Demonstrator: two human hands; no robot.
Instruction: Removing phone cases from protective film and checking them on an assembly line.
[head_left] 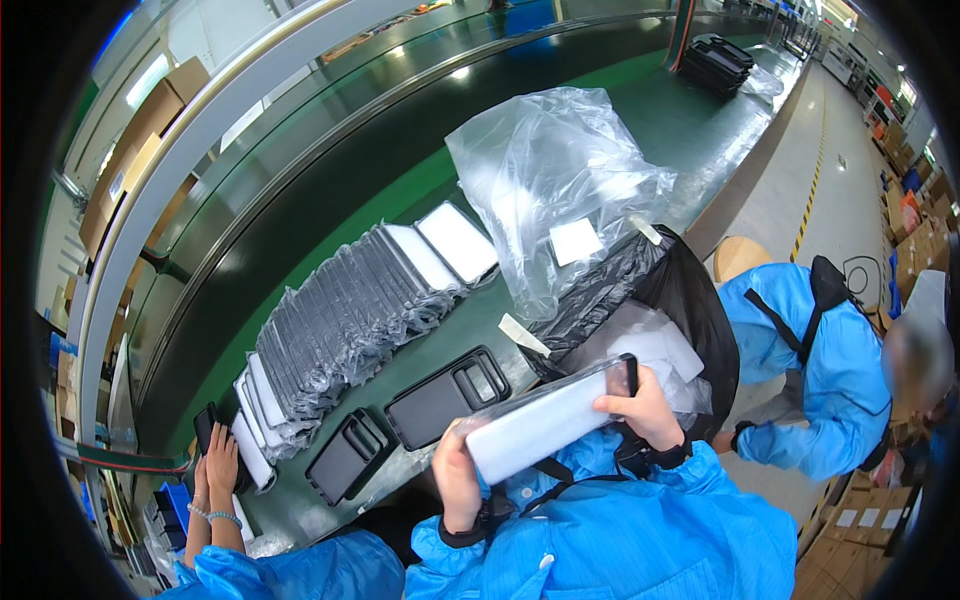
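Between my two hands is a flat, rectangular bagged panel [545,420], tilted up in front of my chest. A white sheet covers most of its face, clear plastic wraps it, and a dark edge shows at its right end. My left hand [457,482] is closed on the left end, slightly blurred. My right hand [645,408] grips the right end, its thumb on the face. Just beyond lies a black plastic housing [425,418] with a rectangular opening. A second black housing [335,468] rests left of it.
A long row of bagged panels [340,310] stands on the green bench. Right of it lie a large clear plastic bag [560,150] and a black bag [700,300] holding white sheets. Co-workers' hands [222,465] are at left; another person [810,360] bends at right.
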